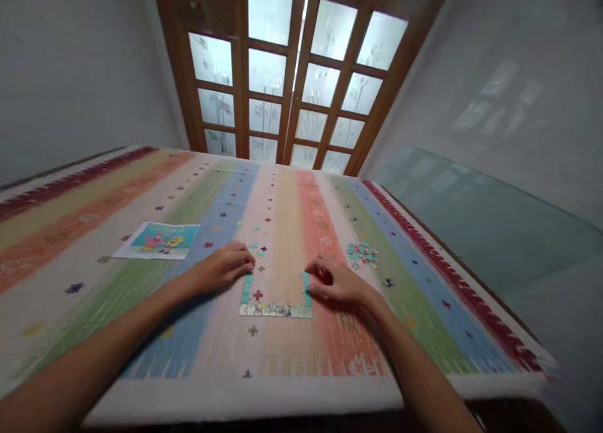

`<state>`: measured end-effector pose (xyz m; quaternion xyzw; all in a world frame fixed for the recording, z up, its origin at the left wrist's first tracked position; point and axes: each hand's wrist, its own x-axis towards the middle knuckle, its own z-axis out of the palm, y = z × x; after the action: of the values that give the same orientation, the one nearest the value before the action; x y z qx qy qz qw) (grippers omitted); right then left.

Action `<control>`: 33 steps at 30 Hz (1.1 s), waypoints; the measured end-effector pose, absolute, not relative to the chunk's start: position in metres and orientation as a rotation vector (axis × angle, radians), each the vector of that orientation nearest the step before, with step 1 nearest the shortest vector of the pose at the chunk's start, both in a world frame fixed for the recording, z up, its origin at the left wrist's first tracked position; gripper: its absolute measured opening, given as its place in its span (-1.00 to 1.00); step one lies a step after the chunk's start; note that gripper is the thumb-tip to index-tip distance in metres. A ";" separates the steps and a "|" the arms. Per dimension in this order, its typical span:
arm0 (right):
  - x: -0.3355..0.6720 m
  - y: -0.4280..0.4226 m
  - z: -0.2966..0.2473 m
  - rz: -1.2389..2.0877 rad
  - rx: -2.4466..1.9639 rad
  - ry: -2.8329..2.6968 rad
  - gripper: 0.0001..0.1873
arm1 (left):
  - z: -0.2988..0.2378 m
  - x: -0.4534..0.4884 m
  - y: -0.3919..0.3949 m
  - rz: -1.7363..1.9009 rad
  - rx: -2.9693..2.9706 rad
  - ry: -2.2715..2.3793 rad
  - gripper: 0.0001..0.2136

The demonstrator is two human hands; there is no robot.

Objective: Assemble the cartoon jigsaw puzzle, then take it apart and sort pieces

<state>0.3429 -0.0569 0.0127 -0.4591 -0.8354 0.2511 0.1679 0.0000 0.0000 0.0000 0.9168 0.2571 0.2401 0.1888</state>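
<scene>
A half-built puzzle frame (276, 309) lies on the striped cloth (141, 307), close to the near edge of the table and between the two hands. It has the shape of a U: one finished strip at the bottom and two short turquoise sides that go up from its ends. The left hand (225, 267) lies palm down with the fingers gently bent, and its fingertips are at the top end of the left side. The right hand (335, 282) is also palm down, fingers curled in, just at the top end of the right side. Whether either hand pinches a piece I cannot tell, because the fingers hide it. I think both forearms stay low over the table so that the fingers are steady at the open ends. A few loose pieces (257, 249) are just beyond the left fingertips, and a pile of pieces (362, 253) sits near the right hand, probably kept there for easy reach. The printed picture (160, 239) lies face up well to the left, where it can be looked at without covering the frame. Behind the table stands a wooden door (292, 75) with frosted panes
</scene>
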 end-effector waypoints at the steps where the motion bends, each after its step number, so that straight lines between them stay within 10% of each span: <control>1: 0.344 -0.057 0.012 0.711 -1.301 -2.373 -0.73 | 0.001 -0.002 0.000 0.694 2.566 0.756 -0.74; 33: 0.347 -0.053 0.007 0.660 -1.268 -2.397 -0.73 | 0.013 -0.045 0.029 0.521 2.620 1.217 -0.68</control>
<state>0.3473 -0.0528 0.0072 -0.4473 -0.8457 0.2330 0.1744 -0.0450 0.0286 0.0130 0.8878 0.4123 0.1764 0.1029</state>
